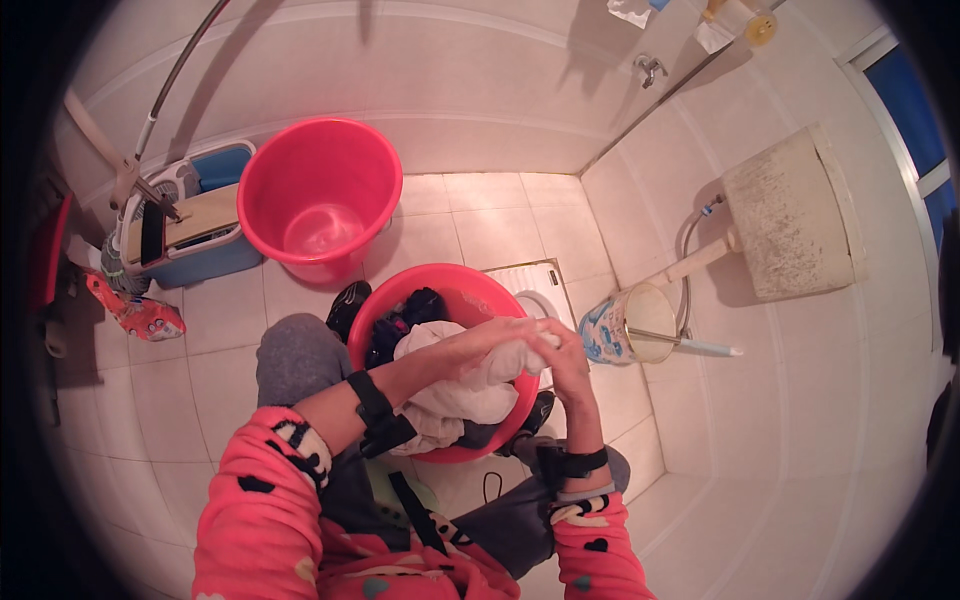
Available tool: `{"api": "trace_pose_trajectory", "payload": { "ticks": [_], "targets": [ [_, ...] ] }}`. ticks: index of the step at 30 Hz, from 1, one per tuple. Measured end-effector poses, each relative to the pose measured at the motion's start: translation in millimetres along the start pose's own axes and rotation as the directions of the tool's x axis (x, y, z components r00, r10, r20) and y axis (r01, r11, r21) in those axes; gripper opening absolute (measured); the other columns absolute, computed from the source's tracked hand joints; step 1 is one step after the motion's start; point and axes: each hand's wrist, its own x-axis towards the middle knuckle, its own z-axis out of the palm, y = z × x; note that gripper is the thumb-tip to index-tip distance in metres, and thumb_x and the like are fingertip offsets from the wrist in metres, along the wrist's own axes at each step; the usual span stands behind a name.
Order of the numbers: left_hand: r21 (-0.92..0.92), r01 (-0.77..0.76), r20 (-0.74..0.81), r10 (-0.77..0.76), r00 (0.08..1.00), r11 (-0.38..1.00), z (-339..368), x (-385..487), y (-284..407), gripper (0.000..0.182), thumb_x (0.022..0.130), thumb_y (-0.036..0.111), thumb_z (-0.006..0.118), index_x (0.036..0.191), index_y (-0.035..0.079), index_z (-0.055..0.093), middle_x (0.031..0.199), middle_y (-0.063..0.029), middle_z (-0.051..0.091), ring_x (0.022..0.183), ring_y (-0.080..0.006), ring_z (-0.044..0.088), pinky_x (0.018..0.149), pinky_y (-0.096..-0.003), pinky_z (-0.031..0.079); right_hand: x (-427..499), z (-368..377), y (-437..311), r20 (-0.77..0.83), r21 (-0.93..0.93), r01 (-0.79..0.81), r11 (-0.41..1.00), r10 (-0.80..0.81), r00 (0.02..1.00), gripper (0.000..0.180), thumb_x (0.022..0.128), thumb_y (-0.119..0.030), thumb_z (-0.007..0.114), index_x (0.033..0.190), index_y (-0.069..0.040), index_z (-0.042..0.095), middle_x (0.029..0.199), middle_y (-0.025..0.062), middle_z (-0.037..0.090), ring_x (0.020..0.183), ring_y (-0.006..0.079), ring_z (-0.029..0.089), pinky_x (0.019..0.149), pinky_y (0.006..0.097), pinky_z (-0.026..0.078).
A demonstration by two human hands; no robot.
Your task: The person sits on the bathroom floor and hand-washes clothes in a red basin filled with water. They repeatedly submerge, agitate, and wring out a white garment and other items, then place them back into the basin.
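Observation:
A red plastic basin (442, 279) stands on the tiled floor between my feet. White wet-looking cloth (465, 397) is heaped in it, partly over its near rim, with dark clothing (386, 334) at its left side. My left hand (491, 341) and my right hand (559, 356) meet above the basin's right part, both closed around a bunched, twisted length of the white cloth. The fingers of my left hand are partly hidden by the cloth and the other hand.
An upright red bucket (315, 195) stands beyond the basin, beside a blue mop bucket (214, 259). An orange plastic packet (154, 319) lies at the left. Right of the basin are a squat toilet (495, 281) and a bin (607, 330) with a handled tool across it. A wall tap (649, 70) is behind.

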Motion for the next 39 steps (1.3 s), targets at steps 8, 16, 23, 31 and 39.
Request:
{"api": "trace_pose_trajectory", "payload": {
  "ticks": [8,16,23,31,39],
  "targets": [
    [0.921,0.020,-0.159,0.327,0.931,0.390,-31,5,-18,0.044,0.077,0.037,0.067,0.105,0.003,0.063,0.084,-0.0118,0.065,0.084,-0.0163,0.064,0.075,-0.0295,0.048,-4,-27,-3,-0.090,0.618,0.203,0.760,-0.188,0.978,0.018,0.091,-0.013,0.051,0.105,-0.002,0.053,0.106,0.0084,0.060,0.097,0.0167,0.059,0.087,0.0308,0.046],
    [-0.173,-0.036,-0.203,0.000,0.979,0.984,-35,17,-11,0.036,0.087,0.034,0.059,0.102,0.001,0.059,0.086,-0.0122,0.064,0.073,-0.0252,0.065,0.068,-0.0354,0.053,7,-53,21,-0.320,0.737,0.246,0.630,0.004,0.947,0.024,0.088,-0.015,0.053,0.109,-0.003,0.055,0.105,0.0080,0.061,0.100,0.0207,0.059,0.089,0.0343,0.046],
    [-0.336,-0.125,-0.477,-0.054,0.877,0.933,-55,26,-34,0.038,0.088,0.043,0.059,0.098,0.006,0.059,0.081,-0.0080,0.062,0.072,-0.0219,0.063,0.067,-0.0342,0.053,16,17,65,-0.422,-0.118,0.134,0.984,-0.172,0.890,0.014,0.081,-0.008,0.060,0.089,-0.006,0.049,0.084,0.0045,0.052,0.083,0.0167,0.052,0.076,0.0313,0.044],
    [-0.304,0.020,-0.626,-0.216,0.749,0.952,-55,34,-60,0.056,0.094,0.054,0.040,0.090,0.003,0.063,0.088,-0.0091,0.065,0.076,-0.0181,0.062,0.064,-0.0324,0.049,-11,96,44,-0.088,-0.657,0.403,0.638,-0.596,0.798,0.014,0.084,-0.017,0.061,0.084,-0.005,0.054,0.071,0.0143,0.053,0.064,0.0329,0.056,0.057,0.0394,0.043],
    [0.053,0.151,-0.620,-0.086,0.780,0.987,-21,15,-64,0.054,0.096,0.048,0.036,0.098,0.000,0.061,0.088,-0.0083,0.060,0.080,-0.0176,0.057,0.065,-0.0327,0.048,6,80,44,-0.336,-0.668,0.119,0.734,-0.441,0.832,0.027,0.093,-0.025,0.050,0.078,-0.004,0.057,0.064,0.0203,0.056,0.057,0.0391,0.056,0.051,0.0457,0.040]
  ]
}}
